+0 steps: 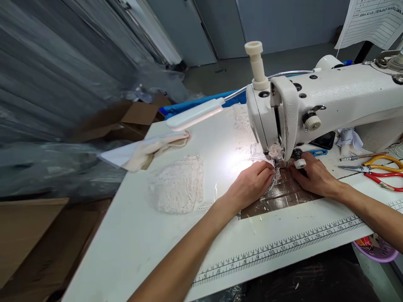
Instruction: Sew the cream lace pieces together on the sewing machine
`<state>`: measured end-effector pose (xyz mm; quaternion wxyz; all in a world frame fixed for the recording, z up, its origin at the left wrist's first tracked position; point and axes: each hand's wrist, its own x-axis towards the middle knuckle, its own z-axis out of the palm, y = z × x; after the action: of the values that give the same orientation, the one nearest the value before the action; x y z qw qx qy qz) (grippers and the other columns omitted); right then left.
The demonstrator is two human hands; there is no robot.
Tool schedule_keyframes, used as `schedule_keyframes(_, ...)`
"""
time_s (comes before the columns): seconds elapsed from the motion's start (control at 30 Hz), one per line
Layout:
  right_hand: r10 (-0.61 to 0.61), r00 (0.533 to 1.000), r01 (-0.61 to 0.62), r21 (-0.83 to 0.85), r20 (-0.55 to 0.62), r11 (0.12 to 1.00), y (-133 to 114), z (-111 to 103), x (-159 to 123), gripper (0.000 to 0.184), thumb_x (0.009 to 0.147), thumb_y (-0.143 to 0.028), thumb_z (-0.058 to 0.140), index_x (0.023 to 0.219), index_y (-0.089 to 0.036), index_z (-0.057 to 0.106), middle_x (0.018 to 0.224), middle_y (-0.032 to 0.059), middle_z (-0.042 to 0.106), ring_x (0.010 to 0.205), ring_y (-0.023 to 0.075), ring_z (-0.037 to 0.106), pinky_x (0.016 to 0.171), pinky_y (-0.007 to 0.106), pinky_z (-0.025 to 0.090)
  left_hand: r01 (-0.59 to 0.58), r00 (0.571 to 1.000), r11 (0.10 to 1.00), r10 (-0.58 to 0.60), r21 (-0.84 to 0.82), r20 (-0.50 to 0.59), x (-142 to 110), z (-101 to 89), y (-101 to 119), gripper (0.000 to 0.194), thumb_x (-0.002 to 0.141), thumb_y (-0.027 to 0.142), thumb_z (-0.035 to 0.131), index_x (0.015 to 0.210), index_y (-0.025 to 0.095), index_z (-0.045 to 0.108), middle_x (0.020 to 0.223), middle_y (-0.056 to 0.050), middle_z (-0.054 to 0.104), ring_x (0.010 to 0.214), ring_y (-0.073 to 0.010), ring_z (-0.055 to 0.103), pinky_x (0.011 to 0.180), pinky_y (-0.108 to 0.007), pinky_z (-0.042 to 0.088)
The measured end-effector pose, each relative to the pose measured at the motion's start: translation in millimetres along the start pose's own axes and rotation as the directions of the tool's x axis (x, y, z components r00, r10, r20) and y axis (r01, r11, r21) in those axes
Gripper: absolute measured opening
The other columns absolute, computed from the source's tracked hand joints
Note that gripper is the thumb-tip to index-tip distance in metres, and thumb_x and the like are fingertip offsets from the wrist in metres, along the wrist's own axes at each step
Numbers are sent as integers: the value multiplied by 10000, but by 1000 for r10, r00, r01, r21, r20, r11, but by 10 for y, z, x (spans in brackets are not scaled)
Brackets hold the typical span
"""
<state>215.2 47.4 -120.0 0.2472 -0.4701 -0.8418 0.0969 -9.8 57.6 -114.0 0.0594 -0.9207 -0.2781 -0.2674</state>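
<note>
A white sewing machine [340,96] stands over the table, its presser foot [277,164] down among pale lace trim [273,183]. Just left of the needle, my left hand [255,181] has its fingers pinched together on the edge of that lace trim. My right hand [316,175] rests on the right side of the foot with fingers curled in. Its fingertips are partly behind the machine's knob, so what they hold cannot be made out. A white lace piece [179,184], rounded in outline, lies to the left, and more lace [244,119] lies behind the needle.
Yellow-handled scissors [382,161] and red-handled pliers [385,180] lie right of my right hand. A lit lamp [195,114] reaches over the table. Folded cloth [147,152] hangs over the left edge. A ruler strip [283,249] runs along the front. Cardboard boxes [141,113] stand beyond.
</note>
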Motion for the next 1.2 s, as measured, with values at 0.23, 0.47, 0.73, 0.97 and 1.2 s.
schedule_keyframes(0.23,-54,997,55,30,-50,998,-11,13,-5,233,933,-214,454,840,-151,658,846,86,611,884,218,555,743,334,475,-43,994,992,54,118,-91,28,13,-2,152,912,93,495,798,170,559,833,-30,701,689,-140,615,578,-290,475)
schedule_keyframes(0.47,-85,993,87,11,-81,996,-9,19,-8,233,937,-210,463,834,-141,661,823,82,608,846,209,551,731,331,482,-41,993,996,50,82,-109,28,60,22,112,933,117,521,849,164,579,816,-9,704,661,-128,605,587,-290,427)
schedule_keyframes(0.73,-63,998,63,53,-4,997,-48,-46,16,242,935,-229,467,853,-136,675,867,92,636,836,205,575,727,331,489,-81,990,988,95,131,-102,29,29,6,126,947,119,528,838,169,566,807,13,701,622,-110,546,583,-290,385)
schedule_keyframes(0.97,-49,979,32,91,200,995,-98,-76,64,304,949,-237,437,1045,-201,722,1002,103,633,896,198,599,798,339,500,-116,990,980,127,161,-56,-27,77,-25,150,951,97,491,840,163,569,836,0,702,696,-118,598,653,-297,396)
schedule_keyframes(1.2,-95,971,95,9,218,995,-91,-44,26,330,929,-202,481,1175,-240,698,998,109,606,873,200,558,798,342,487,-130,991,986,132,101,-19,-26,2,-15,139,947,123,479,876,163,591,867,-14,706,733,-132,617,720,-296,459)
